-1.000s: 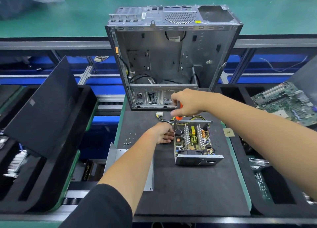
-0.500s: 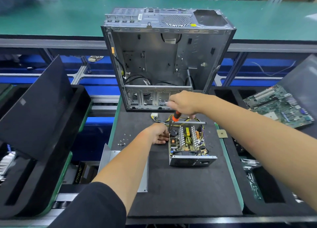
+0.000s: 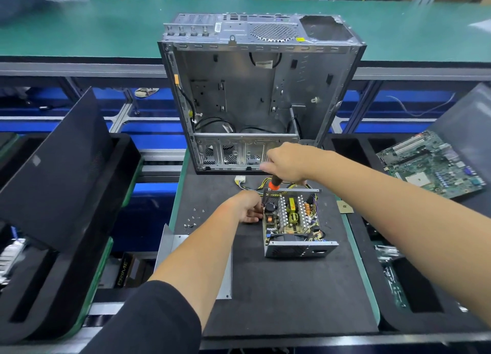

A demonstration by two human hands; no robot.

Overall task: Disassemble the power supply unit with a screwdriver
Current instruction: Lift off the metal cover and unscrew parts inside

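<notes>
The right hand [image 3: 288, 163] has turned on the screwdriver [image 3: 273, 185], its knuckles now blurred; it seems to have shifted slightly leftward above the power supply unit [image 3: 292, 220].

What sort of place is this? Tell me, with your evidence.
Probably an electronics teardown line: a gutted computer case on a black mat, a bare motherboard in a side tray, and green conveyor belts behind.

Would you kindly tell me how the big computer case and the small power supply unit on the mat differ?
The tall grey metal computer case stands upright and is nearly gutted, with only a few black cables inside; the small grey metal power supply unit lies low and still holds its circuit board. No hand touches the case, while the left hand rests against the unit. Both are open-sided bare metal shells on the black mat.
</notes>
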